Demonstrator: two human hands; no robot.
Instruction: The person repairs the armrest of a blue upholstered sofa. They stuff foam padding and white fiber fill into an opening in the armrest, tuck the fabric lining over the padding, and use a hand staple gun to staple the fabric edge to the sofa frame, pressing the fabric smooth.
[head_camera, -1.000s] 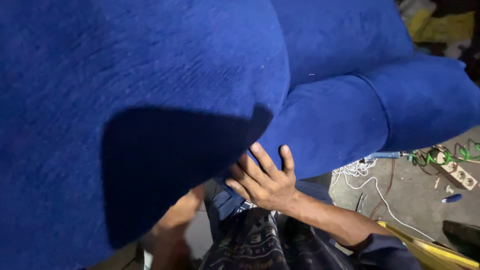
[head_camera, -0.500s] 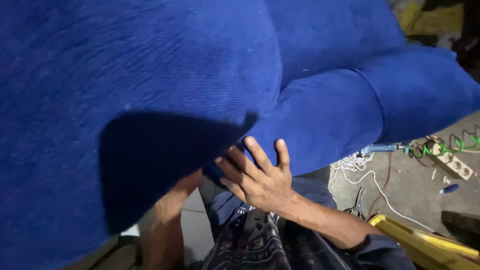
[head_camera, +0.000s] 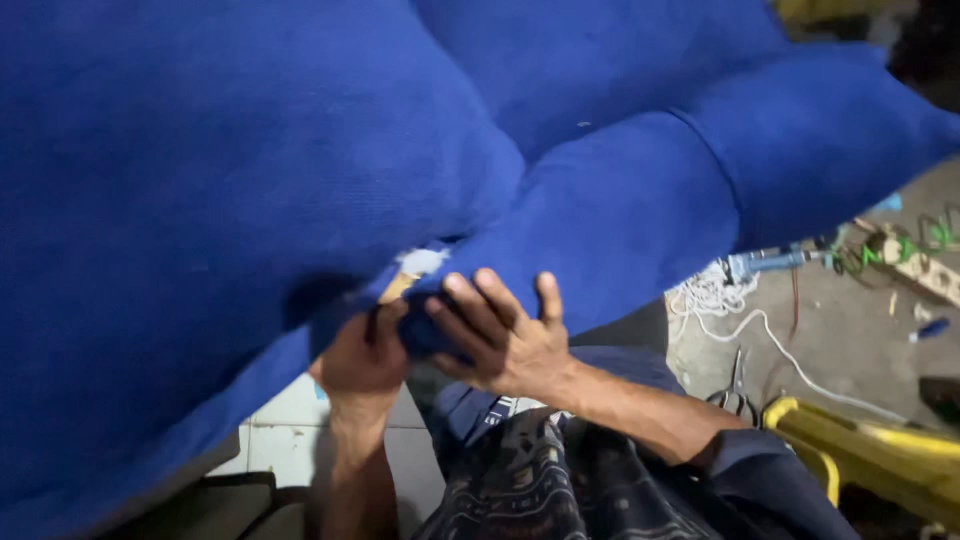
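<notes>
A big piece of furniture covered in blue fabric (head_camera: 230, 190) fills most of the head view, with a rounded blue armrest (head_camera: 640, 200) at right. My right hand (head_camera: 500, 335) grips the loose lower edge of the blue fabric where the armrest meets the body. My left hand (head_camera: 362, 355) reaches up from below beside it and pinches the same fabric edge. A small patch of white padding and bare wood (head_camera: 412, 272) shows in the gap just above both hands.
A white cord (head_camera: 740, 325) and a blue-handled tool (head_camera: 770, 262) lie on the grey floor at right, with scissors (head_camera: 735, 395) and a yellow plastic object (head_camera: 870, 450) nearer me. Pale floor tiles (head_camera: 270, 440) show below left. My patterned clothing is at the bottom.
My left hand has come up from below to the fabric edge beside my right hand. My right hand went from lying flat to gripping the fabric. The gap with padding now shows.
</notes>
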